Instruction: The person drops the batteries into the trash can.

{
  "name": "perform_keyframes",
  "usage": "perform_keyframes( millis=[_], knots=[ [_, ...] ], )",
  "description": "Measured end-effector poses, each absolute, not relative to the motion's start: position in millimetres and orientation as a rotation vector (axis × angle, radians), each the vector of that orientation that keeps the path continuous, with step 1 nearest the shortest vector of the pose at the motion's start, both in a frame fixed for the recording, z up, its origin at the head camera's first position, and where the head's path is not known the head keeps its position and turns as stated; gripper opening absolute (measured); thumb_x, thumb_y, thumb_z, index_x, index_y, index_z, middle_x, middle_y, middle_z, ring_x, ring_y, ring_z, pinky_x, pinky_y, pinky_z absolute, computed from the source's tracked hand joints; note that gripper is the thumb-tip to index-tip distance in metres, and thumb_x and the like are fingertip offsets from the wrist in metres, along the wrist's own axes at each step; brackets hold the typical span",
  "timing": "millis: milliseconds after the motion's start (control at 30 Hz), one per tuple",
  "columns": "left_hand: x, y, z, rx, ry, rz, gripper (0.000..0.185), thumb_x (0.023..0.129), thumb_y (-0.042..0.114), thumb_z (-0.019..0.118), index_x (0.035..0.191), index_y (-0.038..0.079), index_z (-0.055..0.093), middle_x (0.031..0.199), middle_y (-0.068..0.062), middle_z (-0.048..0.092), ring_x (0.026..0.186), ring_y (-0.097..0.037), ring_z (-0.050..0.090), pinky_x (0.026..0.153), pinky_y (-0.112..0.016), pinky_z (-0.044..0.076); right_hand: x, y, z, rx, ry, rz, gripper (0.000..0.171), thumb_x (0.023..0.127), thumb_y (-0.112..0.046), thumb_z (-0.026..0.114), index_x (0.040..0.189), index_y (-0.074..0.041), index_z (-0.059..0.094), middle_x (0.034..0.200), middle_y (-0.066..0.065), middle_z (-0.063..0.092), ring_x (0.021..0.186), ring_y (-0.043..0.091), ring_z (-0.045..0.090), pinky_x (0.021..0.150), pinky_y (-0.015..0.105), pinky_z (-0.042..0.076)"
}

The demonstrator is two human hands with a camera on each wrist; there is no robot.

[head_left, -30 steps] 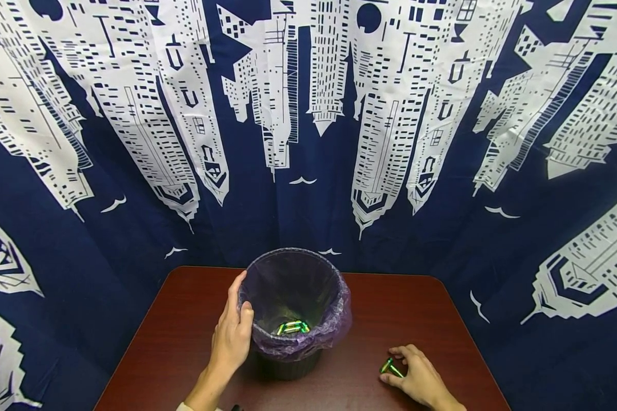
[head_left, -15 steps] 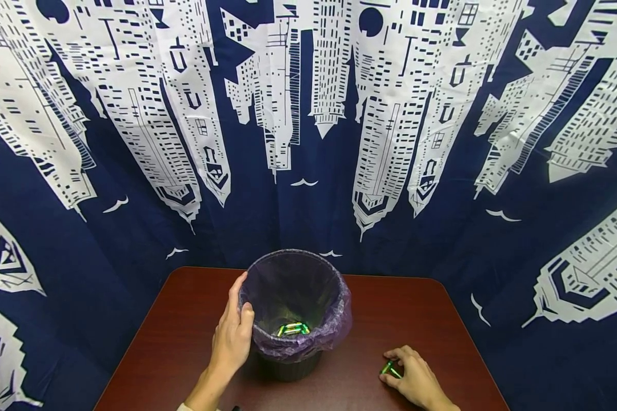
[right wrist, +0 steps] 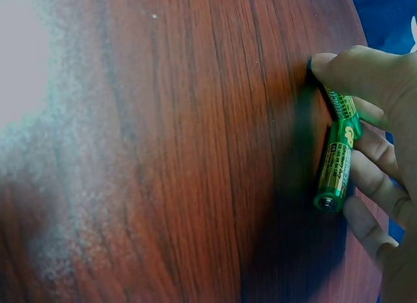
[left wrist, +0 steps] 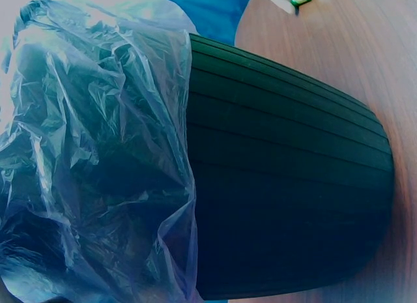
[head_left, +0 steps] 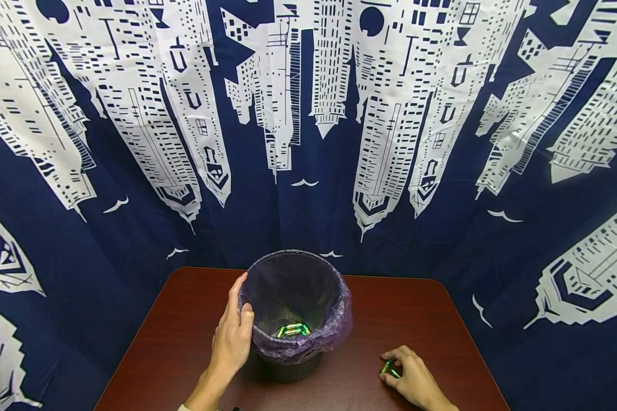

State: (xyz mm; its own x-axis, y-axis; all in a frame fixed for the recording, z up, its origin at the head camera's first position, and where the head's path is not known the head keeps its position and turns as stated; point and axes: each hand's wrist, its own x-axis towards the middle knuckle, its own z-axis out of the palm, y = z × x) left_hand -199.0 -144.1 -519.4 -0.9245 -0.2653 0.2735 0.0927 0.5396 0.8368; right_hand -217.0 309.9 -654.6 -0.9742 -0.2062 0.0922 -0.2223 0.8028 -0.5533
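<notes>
Batteries (right wrist: 339,156) pinched under right hand (head_left: 413,379) fingertips (right wrist: 332,65), flat on table (head_left: 185,319). Left hand (head_left: 231,339) curls round bin (head_left: 293,365) rim, thumb inside liner (left wrist: 98,153). Risk: loose two-battery pinch, one likely rolls from fingers toward table edge.

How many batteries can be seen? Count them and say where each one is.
At least 4. Two batteries lie under the right hand on the table. About two more lie at the bottom of the bin; others may be hidden there.
</notes>
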Motion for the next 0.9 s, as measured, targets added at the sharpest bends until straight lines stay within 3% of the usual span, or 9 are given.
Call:
perform_keyframes(
  millis=[200,333,533,800,900],
  knots=[
    [-199,-143,-519,0.136,-2.406,-1.343,0.072,0.112,0.028,0.051,0.18,0.049,0.037,0.111,-0.012,0.068,0.072,-0.02,0.047,0.06,-0.04,0.035,-217,311,-653,0.379,-2.919,0.926,0.04,0.085,-0.024,0.105,0.119,-0.021,0.086,0.117,-0.007,0.077,0.098,0.003,0.067,0.084,0.026,0.059],
    [-199,-143,-519,0.141,-2.41,-1.347,0.072,0.113,0.027,0.051,0.18,0.049,0.036,0.096,-0.008,0.055,0.067,-0.018,0.043,0.058,-0.039,0.033,-219,312,-651,0.387,-2.885,0.952,0.037,0.086,-0.022,0.104,0.118,-0.019,0.086,0.117,-0.006,0.078,0.099,0.006,0.069,0.085,0.028,0.061],
    [-200,-143,-519,0.134,-2.406,-1.35,0.073,0.113,0.029,0.052,0.18,0.052,0.035,0.107,-0.01,0.064,0.072,-0.019,0.047,0.059,-0.04,0.036,-223,311,-642,0.361,-2.882,0.988,0.037,0.089,-0.018,0.102,0.121,-0.014,0.086,0.12,-0.002,0.077,0.102,0.011,0.07,0.088,0.029,0.063],
    [-199,-143,-519,0.131,-2.418,-1.355,0.073,0.112,0.03,0.051,0.179,0.053,0.034,0.093,-0.007,0.052,0.068,-0.018,0.044,0.058,-0.039,0.035,-228,306,-625,0.375,-2.789,0.96,0.036,0.088,-0.015,0.103,0.12,-0.013,0.087,0.117,-0.004,0.077,0.101,0.015,0.074,0.09,0.035,0.065],
    [-198,-143,-519,0.135,-2.417,-1.35,0.073,0.112,0.029,0.052,0.179,0.053,0.035,0.096,-0.006,0.055,0.069,-0.018,0.045,0.058,-0.039,0.035,-230,303,-619,0.436,-2.718,0.923,0.036,0.087,-0.016,0.103,0.119,-0.013,0.087,0.117,-0.004,0.078,0.098,0.017,0.075,0.088,0.037,0.065]
  ],
)
